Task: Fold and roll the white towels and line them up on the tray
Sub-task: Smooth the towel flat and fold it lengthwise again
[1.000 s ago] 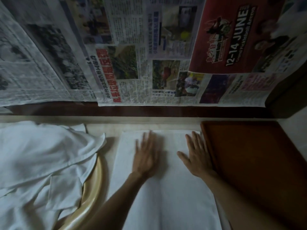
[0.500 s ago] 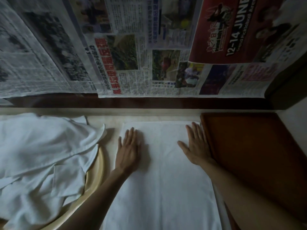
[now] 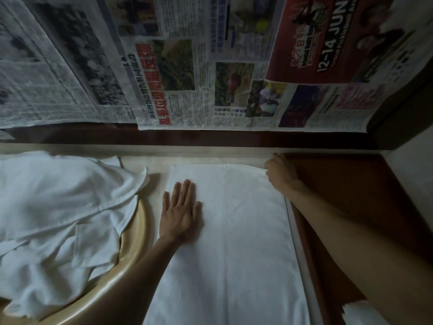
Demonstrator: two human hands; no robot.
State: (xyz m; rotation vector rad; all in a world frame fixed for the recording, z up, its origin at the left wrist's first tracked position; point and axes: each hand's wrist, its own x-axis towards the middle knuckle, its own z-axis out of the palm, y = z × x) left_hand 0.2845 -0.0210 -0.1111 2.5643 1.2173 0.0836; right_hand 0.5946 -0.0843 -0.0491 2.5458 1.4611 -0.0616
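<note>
A white towel (image 3: 234, 242) lies flat on the counter in front of me, its long side running away from me. My left hand (image 3: 180, 214) rests palm down on its left part, fingers spread. My right hand (image 3: 280, 173) is curled at the towel's far right corner, fingers closed on the corner next to the tray. The dark brown wooden tray (image 3: 351, 207) lies to the right of the towel with my right forearm across it. A heap of crumpled white towels (image 3: 58, 219) fills a beige basin on the left.
The beige basin's rim (image 3: 137, 233) curves close to the towel's left edge. Newspaper sheets (image 3: 187, 66) cover the wall behind the counter. A pale wall (image 3: 412, 170) stands right of the tray. A scrap of white cloth (image 3: 360, 315) shows at the bottom right.
My left hand slid from the towel's middle to its left side and stayed flat. My right hand left its flat position and moved up to the far right corner, curling its fingers there.
</note>
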